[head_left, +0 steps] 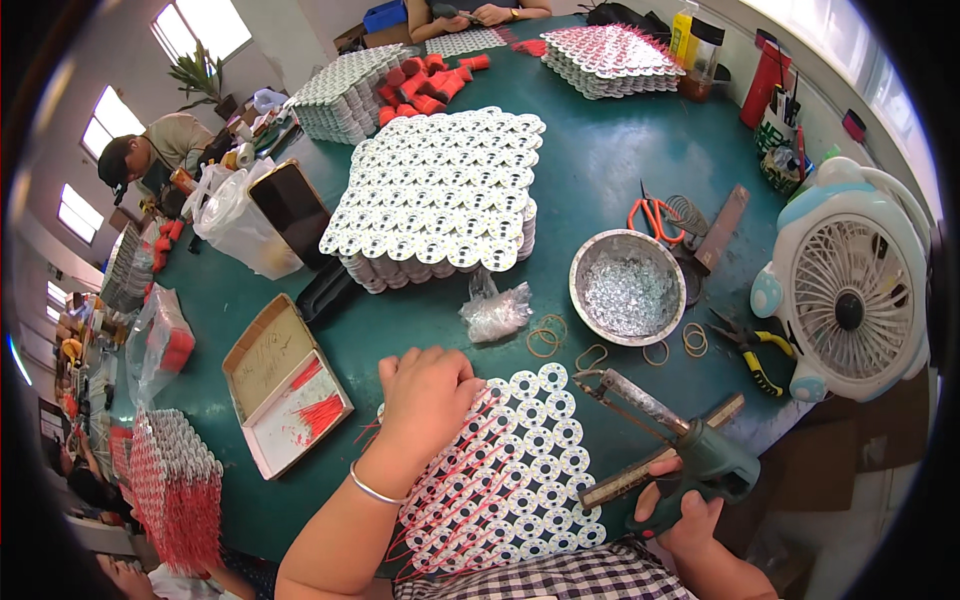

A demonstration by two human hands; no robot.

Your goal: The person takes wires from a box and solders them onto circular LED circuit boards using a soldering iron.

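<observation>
Circuit-board panel (520,460) of round white discs strung with red wires lies on the green tabletop (600,170) at the near edge, pinned under the left hand (425,395), fingers curled flat upon it. The right hand (680,510) is closed round a green soldering gun (690,450). Its tip sits close to the left fingers; a slip could burn them or scorch wires.

Matt green plastic soldering gun (700,465), shiny steel bowl (628,287) — glittering metal bits, glossy white panel (510,470), thin silver bracelet (372,490)

Green worktable (620,170) in a white-walled room with bright windows (205,25)
</observation>
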